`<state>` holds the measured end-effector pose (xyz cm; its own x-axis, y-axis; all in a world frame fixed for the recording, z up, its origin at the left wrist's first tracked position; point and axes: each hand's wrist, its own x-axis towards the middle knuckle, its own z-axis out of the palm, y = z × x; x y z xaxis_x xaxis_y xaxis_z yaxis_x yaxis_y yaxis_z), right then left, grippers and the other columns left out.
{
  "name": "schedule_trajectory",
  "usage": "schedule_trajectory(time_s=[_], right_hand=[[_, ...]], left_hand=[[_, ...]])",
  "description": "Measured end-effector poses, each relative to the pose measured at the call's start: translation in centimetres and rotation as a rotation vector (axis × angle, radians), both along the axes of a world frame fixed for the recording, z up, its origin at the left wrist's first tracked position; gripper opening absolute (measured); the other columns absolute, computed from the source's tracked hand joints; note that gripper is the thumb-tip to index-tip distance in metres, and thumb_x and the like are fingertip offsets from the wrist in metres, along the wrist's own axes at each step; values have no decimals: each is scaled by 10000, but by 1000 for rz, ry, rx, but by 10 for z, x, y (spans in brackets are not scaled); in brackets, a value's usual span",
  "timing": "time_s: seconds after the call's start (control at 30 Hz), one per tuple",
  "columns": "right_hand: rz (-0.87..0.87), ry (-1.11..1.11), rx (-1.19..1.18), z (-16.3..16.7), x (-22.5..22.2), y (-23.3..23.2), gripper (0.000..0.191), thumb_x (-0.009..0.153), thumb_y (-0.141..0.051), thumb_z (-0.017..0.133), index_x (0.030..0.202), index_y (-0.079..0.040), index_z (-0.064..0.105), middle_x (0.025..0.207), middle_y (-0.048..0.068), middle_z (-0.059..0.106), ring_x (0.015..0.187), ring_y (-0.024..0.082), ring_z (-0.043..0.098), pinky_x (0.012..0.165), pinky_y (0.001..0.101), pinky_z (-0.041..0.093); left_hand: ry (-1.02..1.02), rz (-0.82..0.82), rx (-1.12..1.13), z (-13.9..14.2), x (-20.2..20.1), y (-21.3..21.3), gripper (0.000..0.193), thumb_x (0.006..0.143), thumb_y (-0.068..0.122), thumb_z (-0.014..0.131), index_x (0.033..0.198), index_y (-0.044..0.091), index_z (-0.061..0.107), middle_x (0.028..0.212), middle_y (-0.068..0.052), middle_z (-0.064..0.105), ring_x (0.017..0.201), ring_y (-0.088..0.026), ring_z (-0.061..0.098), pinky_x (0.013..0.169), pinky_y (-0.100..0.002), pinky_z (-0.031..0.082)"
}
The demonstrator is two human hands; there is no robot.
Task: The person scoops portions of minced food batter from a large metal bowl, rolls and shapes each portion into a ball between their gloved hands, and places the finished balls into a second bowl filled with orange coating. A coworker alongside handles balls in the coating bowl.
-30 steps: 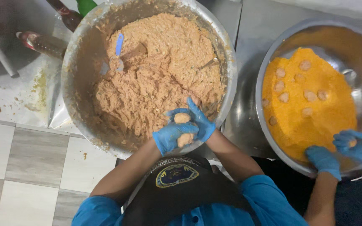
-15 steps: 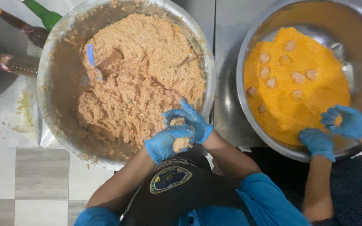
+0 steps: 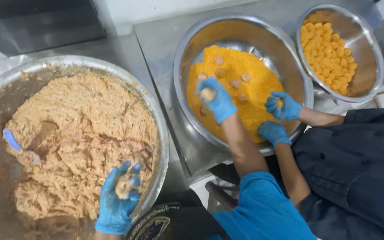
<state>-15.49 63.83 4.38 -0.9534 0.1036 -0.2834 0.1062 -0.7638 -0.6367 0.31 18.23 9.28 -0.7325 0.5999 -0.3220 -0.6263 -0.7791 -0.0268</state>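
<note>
Head view: mixture ball (image 3: 208,94) in right hand (image 3: 218,101), over orange crumbs (image 3: 254,95).

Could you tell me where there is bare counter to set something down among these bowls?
Bare steel counter shows behind and between the mixture bowl and the crumb bowl. The crumb bowl itself is crowded: the right hand and a co-worker's gloved hands work in it. The coated-ball bowl sits close beside it, leaving only a narrow gap.

Both hands, left (image 3: 117,200) and right (image 3: 216,100), wear smooth, matt blue rubbery gloves. The big bowl (image 3: 163,133) at nine o'clock is shiny metal holding coarse, moist paste (image 3: 81,133). The desk (image 3: 156,40) is dull brushed steel; the orange crumbs (image 3: 250,95) look dry and grainy.
</note>
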Motion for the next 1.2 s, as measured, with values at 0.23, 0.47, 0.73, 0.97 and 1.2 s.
schedule_trajectory(time_s=[0.23,0.47,0.73,0.97,1.2], right_hand=[[-365,-140,113,7,-53,155,418,1010,-450,593,686,-196,525,551,7,510,482,170,490,427,322,341],[-655,-265,642,30,-79,178,411,1017,-530,649,1072,-124,620,987,22,600,847,119,552,679,260,405],[-632,-186,776,47,-60,199,703,950,-495,628,1484,-44,546,1556,60,543,1364,223,554,949,352,392],[-360,-25,658,45,4,140,642,996,-567,525,1494,-163,538,1543,-12,536,1433,179,467,1159,402,319],[-100,258,498,38,83,14,648,1061,-638,550,1523,-184,538,1579,4,534,1491,225,438,1287,452,308]], left_hand=[[-343,189,-531,-60,2,-20,374,941,146,695,1285,19,623,1227,-193,654,952,-247,640,769,-304,582],[-278,198,-582,-54,-5,-19,456,874,-16,674,1323,37,619,1260,-163,685,1017,-197,666,772,-236,548],[-35,163,-564,-25,-16,-3,457,907,-50,687,1348,43,616,1166,-81,680,890,-137,625,729,-257,507],[307,120,-1104,13,-5,-1,466,810,39,753,1247,128,617,874,1,610,712,-109,578,593,-265,494],[830,317,-1356,39,14,-34,340,849,90,848,1115,71,637,1068,-18,639,1011,-108,602,913,-282,519]])
